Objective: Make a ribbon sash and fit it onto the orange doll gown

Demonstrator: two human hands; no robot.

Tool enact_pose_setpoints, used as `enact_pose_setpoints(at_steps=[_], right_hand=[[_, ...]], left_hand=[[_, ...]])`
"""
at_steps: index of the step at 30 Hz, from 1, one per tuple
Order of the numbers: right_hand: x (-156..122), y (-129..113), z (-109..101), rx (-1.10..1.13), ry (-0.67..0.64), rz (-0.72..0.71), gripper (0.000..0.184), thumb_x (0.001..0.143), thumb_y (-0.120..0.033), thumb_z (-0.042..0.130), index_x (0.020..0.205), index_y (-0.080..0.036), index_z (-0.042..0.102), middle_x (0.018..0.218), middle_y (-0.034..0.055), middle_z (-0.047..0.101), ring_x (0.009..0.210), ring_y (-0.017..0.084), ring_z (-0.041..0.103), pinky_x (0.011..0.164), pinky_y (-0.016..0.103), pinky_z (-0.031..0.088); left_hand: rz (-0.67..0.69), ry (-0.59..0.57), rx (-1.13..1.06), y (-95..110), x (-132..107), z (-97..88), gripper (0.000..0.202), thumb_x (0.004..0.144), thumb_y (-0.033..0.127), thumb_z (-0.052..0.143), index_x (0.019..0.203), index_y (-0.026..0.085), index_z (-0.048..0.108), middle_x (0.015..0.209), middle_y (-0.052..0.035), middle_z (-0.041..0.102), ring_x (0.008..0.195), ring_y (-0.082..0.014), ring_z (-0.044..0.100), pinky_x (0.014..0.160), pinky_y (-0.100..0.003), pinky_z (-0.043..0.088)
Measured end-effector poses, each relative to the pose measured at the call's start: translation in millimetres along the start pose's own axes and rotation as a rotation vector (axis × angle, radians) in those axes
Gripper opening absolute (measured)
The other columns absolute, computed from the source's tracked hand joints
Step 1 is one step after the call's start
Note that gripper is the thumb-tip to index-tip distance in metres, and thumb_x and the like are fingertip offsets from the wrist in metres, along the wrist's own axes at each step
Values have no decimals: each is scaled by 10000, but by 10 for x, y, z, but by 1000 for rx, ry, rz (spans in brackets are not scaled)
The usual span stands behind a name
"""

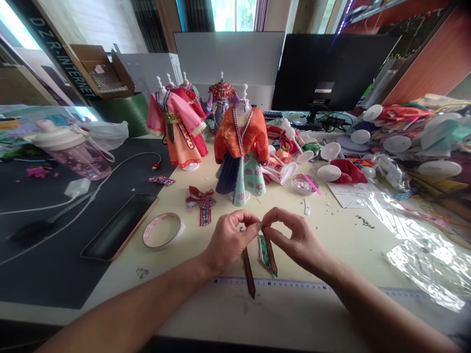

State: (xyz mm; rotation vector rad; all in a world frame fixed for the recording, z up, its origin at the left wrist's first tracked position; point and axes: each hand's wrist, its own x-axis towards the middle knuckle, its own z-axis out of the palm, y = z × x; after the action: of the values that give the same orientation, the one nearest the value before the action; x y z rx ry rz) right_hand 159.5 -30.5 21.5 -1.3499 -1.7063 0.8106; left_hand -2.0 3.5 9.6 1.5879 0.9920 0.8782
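I see a person working at a pale yellow table [331, 255], and in the middle of it stands a small white dress form in an orange jacket with a pleated blue and mint skirt [241, 139]. Just in front of this dress form, on the person's side, are the two bare hands. The left hand [233, 238] has its thumb and index finger pressed together, and the right hand [294, 234] does the same; their tips meet and pinch the upper end of a narrow dark ribbon with red pattern [271, 255]. From this pinch, the ribbon hangs down beside a small green fabric piece with white beaded edge [263, 251]. A second dark red-patterned strip [248, 274] comes out below the left hand; I cannot tell if it is joined to the first.

In front of the dress form, nearer to the person, a long white ruler [301, 284] lies under the strip's lower part. To the left of the form are a red bow with patterned tails [200, 197] and, farther, a white ring of tape [146, 240]. To its right is a round clear dish [306, 194] with a bright pink stick [313, 185] leaning across it. Behind the form, on the right, stands a black monitor [331, 68].
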Motion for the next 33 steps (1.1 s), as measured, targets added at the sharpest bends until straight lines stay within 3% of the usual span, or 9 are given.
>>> enact_pose_setpoints(at_steps=[8, 14, 28, 33], right_hand=[[11, 37, 36, -11, 51, -42, 95, 777, -167, 551, 689, -192, 579, 684, -16, 610, 677, 130, 562, 659, 262, 438], [16, -5, 14, 15, 28, 15, 99, 775, -157, 555, 684, -189, 577, 694, -21, 610, 687, 123, 563, 651, 249, 439], [12, 100, 104, -95, 95, -116, 117, 738, -115, 506, 646, -189, 502, 660, -15, 559, 671, 129, 519, 677, 282, 407], [21, 82, 85, -74, 78, -62, 109, 746, -136, 503, 651, -189, 510, 664, -14, 562, 670, 128, 522, 665, 273, 406]], left_hand=[[-31, 9, 8, -6, -14, 19, 133, 789, 283, 611, 755, 154, 616, 718, -1, 597, 706, -132, 521, 688, -255, 420], [-52, 27, 4, -10, -26, 27, 138, 783, 286, 613, 746, 154, 609, 720, -2, 595, 698, -131, 517, 672, -254, 422], [123, 104, 229, -28, -39, 72, 93, 778, 200, 591, 692, 164, 586, 710, 7, 581, 717, -127, 540, 707, -254, 421], [119, 86, 201, -42, -26, 56, 99, 798, 225, 588, 722, 163, 598, 733, 4, 595, 728, -125, 546, 705, -246, 424]])
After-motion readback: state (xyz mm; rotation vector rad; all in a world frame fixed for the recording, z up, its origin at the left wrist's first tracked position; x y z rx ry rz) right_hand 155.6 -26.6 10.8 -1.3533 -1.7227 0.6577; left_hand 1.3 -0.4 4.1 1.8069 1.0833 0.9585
